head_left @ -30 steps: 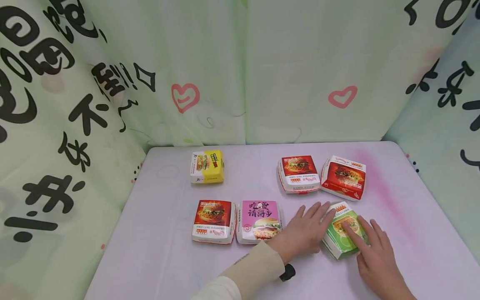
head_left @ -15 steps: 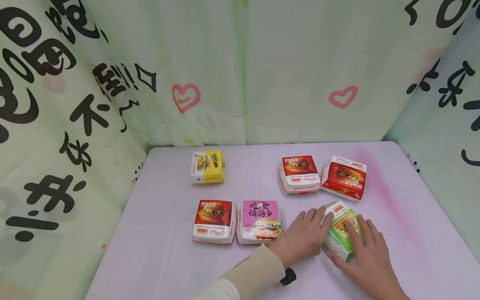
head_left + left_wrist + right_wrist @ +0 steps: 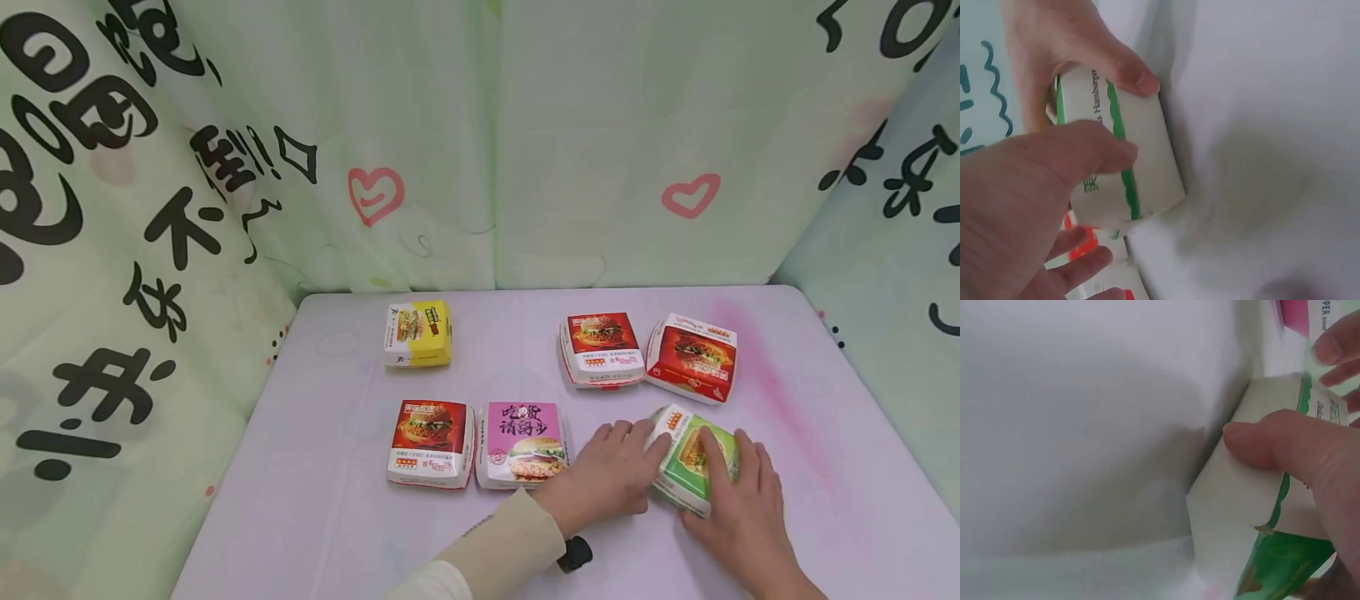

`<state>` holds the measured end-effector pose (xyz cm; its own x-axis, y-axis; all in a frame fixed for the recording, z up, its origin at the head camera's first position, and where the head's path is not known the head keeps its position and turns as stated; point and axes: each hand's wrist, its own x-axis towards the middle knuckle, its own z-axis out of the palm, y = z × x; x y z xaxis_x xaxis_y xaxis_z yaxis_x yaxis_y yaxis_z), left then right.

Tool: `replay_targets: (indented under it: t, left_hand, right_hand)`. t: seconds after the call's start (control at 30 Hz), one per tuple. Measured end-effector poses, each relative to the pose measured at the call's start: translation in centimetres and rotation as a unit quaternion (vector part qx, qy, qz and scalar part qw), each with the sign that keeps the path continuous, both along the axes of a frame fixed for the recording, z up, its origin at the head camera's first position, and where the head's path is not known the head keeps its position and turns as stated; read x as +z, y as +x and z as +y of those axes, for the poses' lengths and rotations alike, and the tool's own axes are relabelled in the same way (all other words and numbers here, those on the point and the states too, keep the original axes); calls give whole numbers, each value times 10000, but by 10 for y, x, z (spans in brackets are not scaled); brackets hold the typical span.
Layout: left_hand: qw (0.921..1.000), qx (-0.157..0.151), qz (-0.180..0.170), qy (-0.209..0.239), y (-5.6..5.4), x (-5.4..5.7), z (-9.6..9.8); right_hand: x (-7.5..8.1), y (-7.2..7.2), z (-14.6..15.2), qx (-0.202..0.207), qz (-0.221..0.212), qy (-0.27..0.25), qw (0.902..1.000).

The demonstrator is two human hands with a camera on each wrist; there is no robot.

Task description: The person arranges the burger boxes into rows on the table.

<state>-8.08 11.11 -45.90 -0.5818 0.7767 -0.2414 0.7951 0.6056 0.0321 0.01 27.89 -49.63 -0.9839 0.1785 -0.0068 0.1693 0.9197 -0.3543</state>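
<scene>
The green-and-white burger box (image 3: 692, 471) lies turned at an angle at the table's right front. My right hand (image 3: 738, 517) grips its right part, index finger over the lid and thumb against the near side wall. That thumb (image 3: 1266, 437) shows clearly in the right wrist view. Beside the box's left end is my left hand (image 3: 603, 477), its fingers loosely bent and its thumb (image 3: 1100, 147) overlapping the side wall in the left wrist view. A pink burger box (image 3: 523, 446) lies left of this hand, partly behind the wrist.
A red-and-white burger box (image 3: 431, 444) adjoins the pink one. Farther back are another red-and-white box (image 3: 602, 350), a red box (image 3: 692, 358) and a yellow box (image 3: 417, 333). Printed cloth (image 3: 570, 150) hangs behind the lilac table (image 3: 330, 517).
The right thumb has come in against the near side of the green burger box, which has turned slightly. The left fingers have drawn back a little. The other boxes stay put.
</scene>
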Motion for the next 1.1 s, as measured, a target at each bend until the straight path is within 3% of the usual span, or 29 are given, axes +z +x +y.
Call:
replay_targets:
  t: [0.13,0.27,0.4,0.6,0.83,1.1]
  left_hand:
    - [9984,175,-517,154,-9,3,-5]
    - [9970,277,-667,262,-18,7,-14]
    - [9976,290,-469,414,-24,7,-24]
    - [9977,66,-254,618,-28,6,-35]
    - [9974,-84,-145,696,-30,6,-40]
    - [9977,-274,22,612,-31,5,-42]
  right_hand:
    - [1,0,3,282,224,0,9994]
    - [1,2,4,583,448,-40,9973]
    - [3,3,4,864,597,-184,9943]
    - [9,-1,1,1260,693,-263,9893]
    - [14,-1,-4,1505,643,-352,9859]
    - [17,1,-4,1725,1051,-155,9793]
